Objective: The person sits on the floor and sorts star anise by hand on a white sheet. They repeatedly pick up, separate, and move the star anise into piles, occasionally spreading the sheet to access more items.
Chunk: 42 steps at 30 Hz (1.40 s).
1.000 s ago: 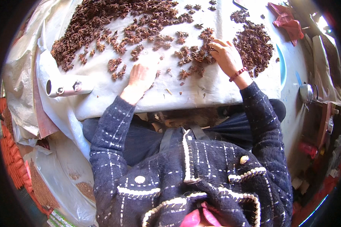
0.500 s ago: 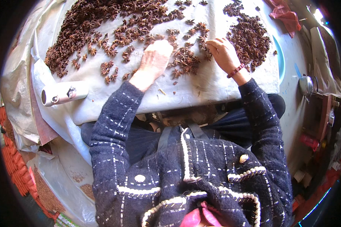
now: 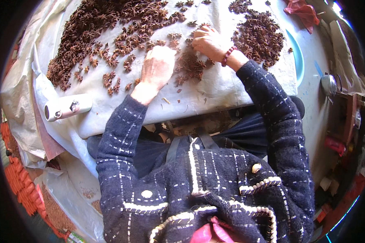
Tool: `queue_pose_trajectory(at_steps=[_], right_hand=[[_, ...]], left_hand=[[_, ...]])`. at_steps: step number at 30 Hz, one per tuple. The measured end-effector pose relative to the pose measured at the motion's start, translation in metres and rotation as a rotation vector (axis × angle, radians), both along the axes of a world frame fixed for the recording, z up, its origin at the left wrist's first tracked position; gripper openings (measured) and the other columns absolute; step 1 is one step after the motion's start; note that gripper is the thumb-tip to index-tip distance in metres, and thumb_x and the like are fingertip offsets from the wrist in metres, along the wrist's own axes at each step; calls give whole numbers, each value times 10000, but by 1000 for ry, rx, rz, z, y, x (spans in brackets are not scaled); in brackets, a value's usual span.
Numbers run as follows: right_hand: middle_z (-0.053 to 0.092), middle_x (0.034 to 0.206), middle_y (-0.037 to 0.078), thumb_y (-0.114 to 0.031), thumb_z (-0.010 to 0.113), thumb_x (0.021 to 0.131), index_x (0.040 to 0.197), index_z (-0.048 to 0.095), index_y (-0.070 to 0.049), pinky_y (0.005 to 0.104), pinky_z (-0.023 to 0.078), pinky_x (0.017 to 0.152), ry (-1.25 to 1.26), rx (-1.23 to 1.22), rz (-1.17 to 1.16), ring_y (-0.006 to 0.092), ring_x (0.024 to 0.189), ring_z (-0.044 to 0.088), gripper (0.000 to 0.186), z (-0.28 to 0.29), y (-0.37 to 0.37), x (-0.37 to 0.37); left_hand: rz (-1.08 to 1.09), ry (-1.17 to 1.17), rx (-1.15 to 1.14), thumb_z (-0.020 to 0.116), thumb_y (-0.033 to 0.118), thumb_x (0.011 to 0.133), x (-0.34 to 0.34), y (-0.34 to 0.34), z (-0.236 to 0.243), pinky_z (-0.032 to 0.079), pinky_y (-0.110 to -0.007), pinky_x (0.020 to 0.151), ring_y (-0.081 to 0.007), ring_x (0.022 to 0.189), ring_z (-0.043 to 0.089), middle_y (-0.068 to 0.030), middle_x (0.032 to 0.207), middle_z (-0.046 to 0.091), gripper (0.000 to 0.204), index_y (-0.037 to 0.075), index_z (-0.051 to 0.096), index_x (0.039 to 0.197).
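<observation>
My left hand (image 3: pixel 158 65) rests low over the white sheet (image 3: pixel 215 91), knuckles up and fingers curled downward among loose star anise (image 3: pixel 178 79); its fingertips are hidden. My right hand (image 3: pixel 209 43), with a red bead bracelet, is farther forward and to the right, fingers bent together over small clusters of star anise. What either holds is hidden. A large dark mass of star anise (image 3: pixel 101 24) spreads at the upper left, and a separate pile (image 3: pixel 257 38) lies right of my right hand. A white cylindrical container (image 3: pixel 71 106) lies on its side left of my left hand.
A light blue round rim (image 3: pixel 298 56) shows beside the work surface's right edge, below a crumpled red cloth (image 3: pixel 298 12). A metal lidded vessel (image 3: pixel 328 83) stands farther right. Red bundled material (image 3: pixel 18 182) and plastic sheeting (image 3: pixel 77 198) lie at the lower left.
My right hand has moved forward and left, toward the middle clusters. My left hand first reached forward and right, then shifted slightly back left. The view has shifted a little.
</observation>
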State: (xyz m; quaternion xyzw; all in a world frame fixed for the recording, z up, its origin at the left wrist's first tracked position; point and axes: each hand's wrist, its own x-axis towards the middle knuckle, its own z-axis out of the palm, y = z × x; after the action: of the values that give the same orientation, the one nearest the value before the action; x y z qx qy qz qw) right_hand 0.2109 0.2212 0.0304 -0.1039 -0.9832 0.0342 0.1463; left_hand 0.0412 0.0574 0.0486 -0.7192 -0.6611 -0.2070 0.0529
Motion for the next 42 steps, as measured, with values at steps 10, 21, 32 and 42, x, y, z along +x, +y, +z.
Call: queue_pose_trajectory(at_steps=[10, 21, 32, 42], right_hand=[[570, 755, 183, -15, 552, 789, 742, 584, 33, 397, 494, 771, 52, -132, -52, 320, 752, 591, 74, 0, -9, -1], [669, 727, 139, -116, 658, 880, 911, 684, -3, 333, 537, 631, -374, -808, 154, 208, 666, 671, 119, 59, -38, 49], [663, 972, 134, -96, 638, 874, 972, 668, -12, 396, 522, 833, -37, -959, 526, 288, 925, 640, 133, -7, -186, 46], [606, 1015, 128, 2, 611, 806, 973, 631, -10, 345, 508, 817, 265, -198, -42, 260, 958, 592, 169, -25, -111, 35]], left_hand=[[152, -83, -9, 618, 93, 848, -27, -55, 15, 500, -365, 814, -277, 879, 623, -109, 917, 660, 144, 41, 677, 969], [-156, -147, -99, 660, 73, 794, 15, -126, -12, 513, -385, 793, -296, 872, 615, -125, 897, 638, 166, 26, 641, 951], [-99, 165, 89, 586, 32, 763, -10, -78, -13, 521, -336, 820, -250, 941, 626, -104, 1021, 645, 257, 44, 633, 1015], [-91, 364, -131, 551, 17, 741, -35, -57, -52, 539, -356, 694, -264, 788, 650, -133, 852, 642, 191, 26, 629, 915]])
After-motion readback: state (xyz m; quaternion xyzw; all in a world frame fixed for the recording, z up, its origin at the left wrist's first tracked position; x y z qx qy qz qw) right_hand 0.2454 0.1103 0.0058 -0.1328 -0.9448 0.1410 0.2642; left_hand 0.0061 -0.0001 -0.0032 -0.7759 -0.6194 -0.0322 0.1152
